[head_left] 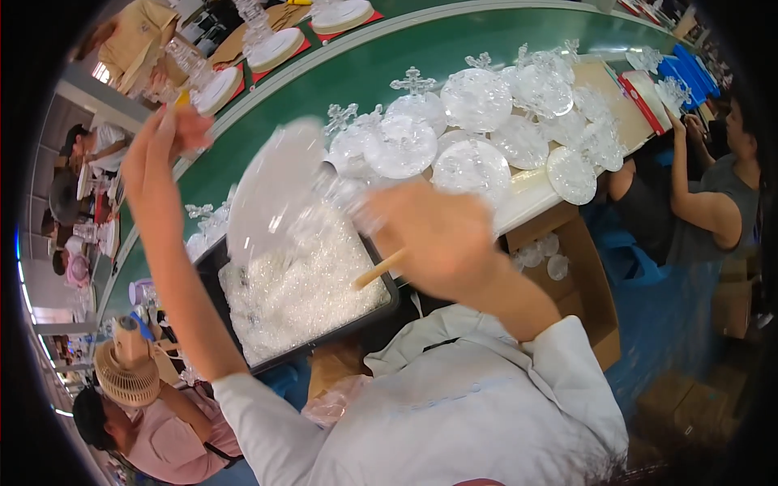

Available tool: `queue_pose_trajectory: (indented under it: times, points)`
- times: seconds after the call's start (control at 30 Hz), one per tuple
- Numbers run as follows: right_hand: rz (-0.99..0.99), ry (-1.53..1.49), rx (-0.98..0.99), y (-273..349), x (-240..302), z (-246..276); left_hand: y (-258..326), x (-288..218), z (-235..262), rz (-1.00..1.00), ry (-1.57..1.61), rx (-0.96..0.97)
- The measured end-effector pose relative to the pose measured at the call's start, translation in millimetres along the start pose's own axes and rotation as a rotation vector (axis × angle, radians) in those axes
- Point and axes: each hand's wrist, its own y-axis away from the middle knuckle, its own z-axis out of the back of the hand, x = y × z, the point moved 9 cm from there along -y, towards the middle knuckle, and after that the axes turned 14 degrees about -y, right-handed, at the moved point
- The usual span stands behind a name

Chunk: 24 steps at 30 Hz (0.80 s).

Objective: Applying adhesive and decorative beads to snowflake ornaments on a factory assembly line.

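Note:
My right hand [442, 239], smeared by motion, is closed around a thin wooden stick [379, 270] and seems to grip the clear stem of an ornament with a round white disc base [275, 190]. The disc is tilted over a black tray [395, 301] heaped with glittery white flakes [304, 287]. Raised at the upper left, away from the tray, my left hand [162, 150] has its fingers stretched out, blurred, with nothing visible in them. A small yellow spot shows by its fingertips; I cannot tell what it is.
Clear ornaments on white discs [476, 99] crowd the bench beyond the tray, beside a green conveyor belt [356, 77]. An open cardboard box [596, 296] stands at right. A co-worker [717, 190] sits far right; another person [174, 421] is at lower left, near a beige fan [127, 373].

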Motion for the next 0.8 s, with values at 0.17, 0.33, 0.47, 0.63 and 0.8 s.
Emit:
queue_pose_trajectory:
  times: [0.17,0.33,0.47,0.63,0.8]
  points:
    - [-0.028,0.307,-0.119,-55,-19,81,-9,0,-121,-0.453,-0.356,0.295]
    - [0.017,0.41,0.103,-102,-52,92,14,5,-238,-0.478,-0.299,0.374]
    - [-0.043,0.394,0.293,-108,-80,78,19,24,-268,-0.248,-0.386,0.545]
    - [0.046,0.348,0.507,-104,-91,53,14,30,-251,-0.129,-0.517,0.492]
    - [0.037,0.313,0.563,-108,-104,27,10,39,-249,-0.114,-0.513,0.554]
